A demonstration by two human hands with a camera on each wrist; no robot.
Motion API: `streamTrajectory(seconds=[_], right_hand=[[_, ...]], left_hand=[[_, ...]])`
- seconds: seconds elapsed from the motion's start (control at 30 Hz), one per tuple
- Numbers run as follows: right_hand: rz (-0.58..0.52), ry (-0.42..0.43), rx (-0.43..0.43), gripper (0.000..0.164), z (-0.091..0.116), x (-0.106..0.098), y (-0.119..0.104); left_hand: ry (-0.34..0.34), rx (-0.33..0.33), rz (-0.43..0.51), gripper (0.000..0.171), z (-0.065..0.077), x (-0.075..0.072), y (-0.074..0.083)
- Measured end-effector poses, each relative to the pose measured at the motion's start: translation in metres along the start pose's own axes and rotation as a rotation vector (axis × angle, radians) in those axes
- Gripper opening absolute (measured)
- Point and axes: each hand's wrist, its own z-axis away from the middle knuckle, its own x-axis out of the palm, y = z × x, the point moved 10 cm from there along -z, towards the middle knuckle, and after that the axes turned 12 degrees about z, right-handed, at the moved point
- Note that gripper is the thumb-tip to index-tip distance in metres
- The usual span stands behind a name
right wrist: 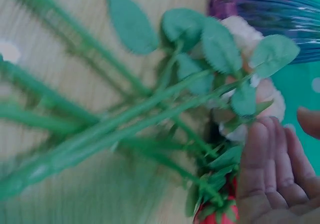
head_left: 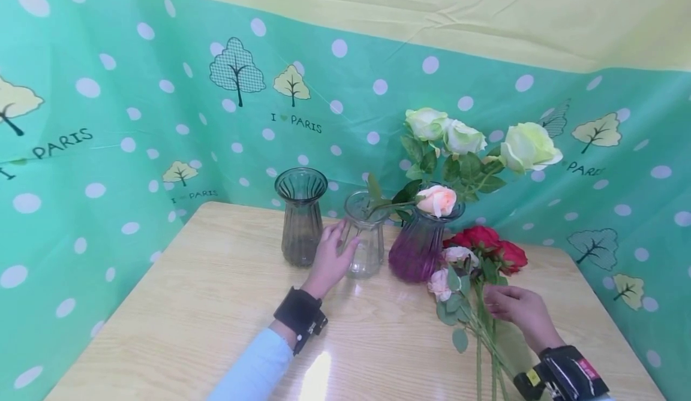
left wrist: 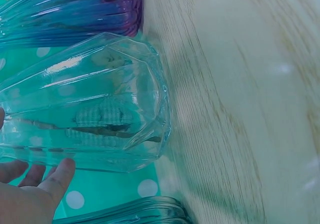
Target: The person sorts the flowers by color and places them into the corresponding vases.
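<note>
Your clear ribbed vase (head_left: 368,259) has a pale-pink rose (head_left: 438,201) leaning toward three o'clock; left hand (head_left: 331,259) spread against it, right hand (head_left: 519,312) loosely spread at four.

The pale wood-grain worktop (head_left: 205,317) carries three ribbed glass vases standing upright along its far side: a smoky grey vase (head_left: 301,233) at left, a clear vase (head_left: 368,258) in the middle, a purple-based vase (head_left: 412,257) at right. Red roses (head_left: 511,256) and pale pink roses (head_left: 439,285) lie right, stems pointing near.
</note>
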Motion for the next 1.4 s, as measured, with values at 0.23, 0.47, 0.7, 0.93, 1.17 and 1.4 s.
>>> streamTrajectory(seconds=[0.23, 0.47, 0.7, 0.93, 1.17, 1.4], right_hand=[[0.177, -0.062, -0.038, 0.041, -0.003, 0.019, 0.009], [0.269, -0.045, -0.059, 0.032, -0.006, 0.026, 0.004], [0.316, -0.046, -0.090, 0.030, -0.006, 0.031, -0.006], [0.343, -0.057, -0.122, 0.030, -0.009, 0.036, -0.013], [0.361, -0.077, -0.141, 0.029, -0.012, 0.037, -0.017], [0.259, -0.146, -0.151, 0.033, -0.007, 0.024, -0.023]], left_hand=[[0.001, -0.006, -0.002, 0.062, 0.000, 0.000, 0.001], [0.004, 0.018, 0.020, 0.059, 0.001, 0.000, 0.002], [-0.002, 0.023, 0.020, 0.062, 0.000, 0.000, 0.000], [-0.003, 0.019, 0.025, 0.064, 0.001, 0.000, 0.002], [-0.003, 0.025, 0.037, 0.063, 0.000, -0.001, 0.002], [0.002, 0.030, 0.037, 0.062, 0.000, -0.001, 0.001]])
